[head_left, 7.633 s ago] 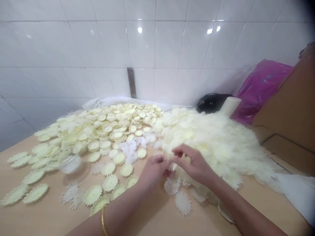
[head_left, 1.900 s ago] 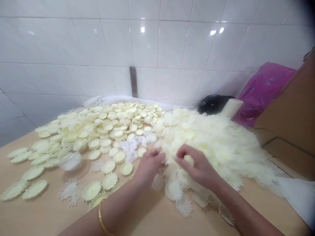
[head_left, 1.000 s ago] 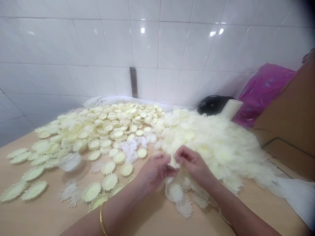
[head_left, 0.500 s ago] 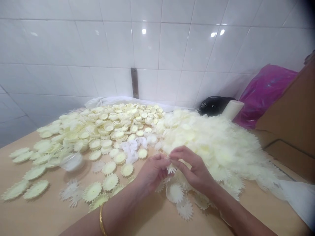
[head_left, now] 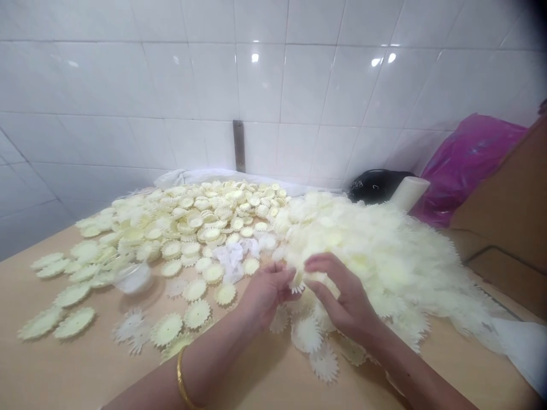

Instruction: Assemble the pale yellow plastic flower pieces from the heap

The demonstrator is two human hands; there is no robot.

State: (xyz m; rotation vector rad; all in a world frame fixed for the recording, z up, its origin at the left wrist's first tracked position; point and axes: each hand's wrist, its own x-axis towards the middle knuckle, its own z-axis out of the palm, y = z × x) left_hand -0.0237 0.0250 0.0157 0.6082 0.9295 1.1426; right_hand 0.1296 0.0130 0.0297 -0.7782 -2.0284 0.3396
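Note:
Between the fingers of my left hand [head_left: 270,290] is a small pale fabric flower piece [head_left: 297,283] with a notched petal edge. The left fingers are closed on it. Just right of it, my right hand [head_left: 339,290] has its thumb and fingers apart, with nothing visible between them. Beyond both hands spreads a heap of sheer, pale yellow petal discs [head_left: 371,245]. Several loose white scalloped discs [head_left: 323,363] lie on the table below my right hand.
A mound of stacked cream scalloped discs [head_left: 205,210] covers the back left. Nearer stands a small clear bowl [head_left: 133,279] with white contents. At the right are a white cylinder [head_left: 409,192], a black bag [head_left: 376,185], a magenta plastic bag [head_left: 465,165] and a brown board [head_left: 508,216].
My right fingers have come off the flower piece and spread apart, slightly to the right. My left hand still holds it. The whole view has shifted a little.

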